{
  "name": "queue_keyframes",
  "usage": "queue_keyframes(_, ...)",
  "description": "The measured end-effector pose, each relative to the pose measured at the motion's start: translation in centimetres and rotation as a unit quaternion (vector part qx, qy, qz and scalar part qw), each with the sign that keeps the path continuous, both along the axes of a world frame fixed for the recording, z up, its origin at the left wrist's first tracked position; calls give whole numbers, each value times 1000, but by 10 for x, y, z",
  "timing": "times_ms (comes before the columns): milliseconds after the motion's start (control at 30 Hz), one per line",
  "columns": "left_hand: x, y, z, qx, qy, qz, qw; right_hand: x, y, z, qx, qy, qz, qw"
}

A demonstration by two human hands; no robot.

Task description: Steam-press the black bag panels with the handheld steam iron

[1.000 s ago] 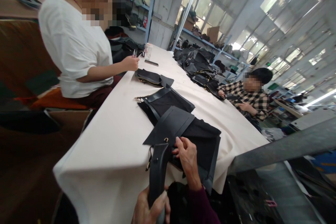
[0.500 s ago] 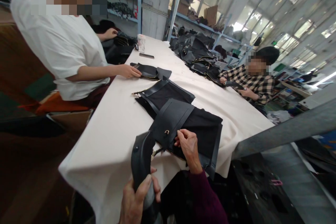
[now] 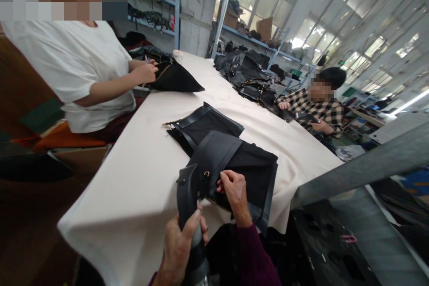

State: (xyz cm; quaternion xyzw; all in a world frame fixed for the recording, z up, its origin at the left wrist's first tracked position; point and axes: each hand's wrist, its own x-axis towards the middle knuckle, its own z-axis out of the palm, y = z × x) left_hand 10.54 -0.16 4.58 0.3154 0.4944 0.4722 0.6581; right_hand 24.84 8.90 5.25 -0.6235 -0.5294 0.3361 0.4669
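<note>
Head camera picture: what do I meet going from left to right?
White short-sleeved shirt, camera wearer's bare left hand holding a curved black leathery piece, their bare right hand, black-and-beige checked shirt.

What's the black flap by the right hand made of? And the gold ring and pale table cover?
Black flap: leather or imitation leather, maybe; smooth, softly shiny. Gold ring: probably metal, polished, since it glints. Table cover: perhaps cloth or soft vinyl, matte, draping in folds.

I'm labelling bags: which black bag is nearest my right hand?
The front bag, under your right hand; the bag behind it and all others lie farther.
</note>
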Motion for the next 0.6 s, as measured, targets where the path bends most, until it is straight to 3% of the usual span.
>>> queue_keyframes(100,-6,-3,10,-2,3,39,999,0,1,0,1,9,-4,1000)
queue_keyframes(200,-7,-11,16,25,11,34,999,-7,-19,8,13,30,7,999)
queue_keyframes(333,-2,-21,12,82,86,-6,993,-14,-90,19,-10,51,84,995)
queue_keyframes(433,6,-28,8,130,108,-42,985,-9,-147,16,10,16,118,993)
queue_keyframes(500,14,-35,10,136,78,-76,985,1,-171,13,1,-4,131,991)
queue_keyframes(600,28,-49,19,152,44,-161,974,15,-186,17,-91,-33,126,987)
